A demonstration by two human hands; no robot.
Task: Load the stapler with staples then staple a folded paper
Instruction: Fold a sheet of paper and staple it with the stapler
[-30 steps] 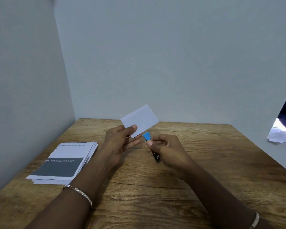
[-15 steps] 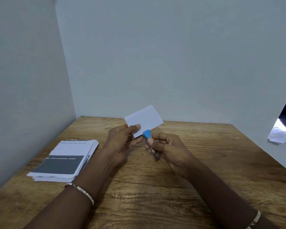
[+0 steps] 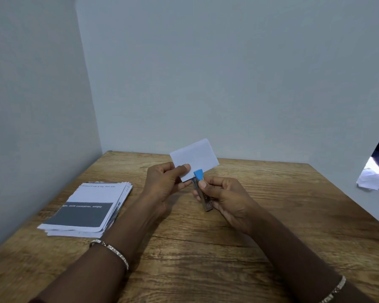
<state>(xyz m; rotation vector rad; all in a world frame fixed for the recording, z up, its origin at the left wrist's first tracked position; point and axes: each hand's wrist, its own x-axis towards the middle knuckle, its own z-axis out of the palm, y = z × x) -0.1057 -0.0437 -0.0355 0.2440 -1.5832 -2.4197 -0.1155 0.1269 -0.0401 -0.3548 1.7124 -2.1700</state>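
Holding stage, head view: left hand [image 3: 164, 182] pinched folded paper [image 3: 195, 158] by lower corner, thumb on front, fingers curled behind; paper was up off table [image 3: 271, 215]. Right hand [image 3: 225, 197] curled round small stapler [image 3: 202, 193], thumb by blue tip, nose at paper's bottom edge. Couldn't tell if edge sat betw. jaws. Loading prob. done, staples not visible. Left to do: squeeze. Printed stack [image 3: 90, 206] lay well apart at left.

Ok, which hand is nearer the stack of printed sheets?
Left. The left hand, holding the paper, is just right of the stack; the right hand, holding the stapler, is farther right.
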